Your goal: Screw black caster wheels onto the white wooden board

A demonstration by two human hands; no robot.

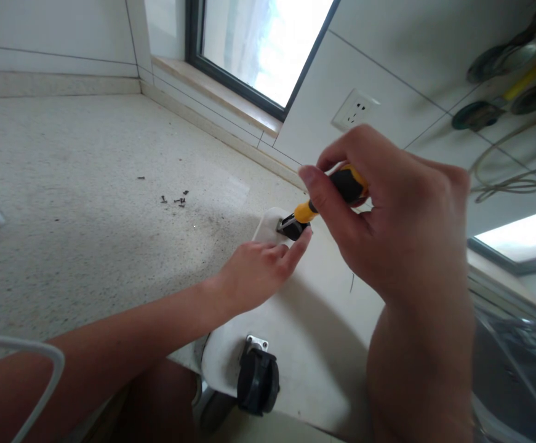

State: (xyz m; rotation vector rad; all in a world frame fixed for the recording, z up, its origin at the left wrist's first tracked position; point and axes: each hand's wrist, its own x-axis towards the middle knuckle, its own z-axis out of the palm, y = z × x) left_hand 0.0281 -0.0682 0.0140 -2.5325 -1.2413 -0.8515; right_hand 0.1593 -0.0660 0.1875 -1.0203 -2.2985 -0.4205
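My right hand (pixel 388 203) is closed around the yellow-and-black handle of a screwdriver (pixel 305 211). Its shaft points down to the left, with the tip at the mounting plate of a black caster (pixel 294 227). That caster sits at the far corner of a white board (pixel 314 326). My left hand (pixel 263 271) rests at the board's edge, its fingers closed against the caster; the underside of the grip is hidden. A second black caster (pixel 257 375) stands on the near corner, its metal plate showing screws at the corners.
Several small dark screws (pixel 180 200) lie on the speckled surface (pixel 101 246) to the left. A wall socket (pixel 355 111) and a window (pixel 258 49) are beyond the board. Pipes and a looped cable (pixel 521 178) run along the right wall. A white tube (pixel 41 347) crosses the lower left.
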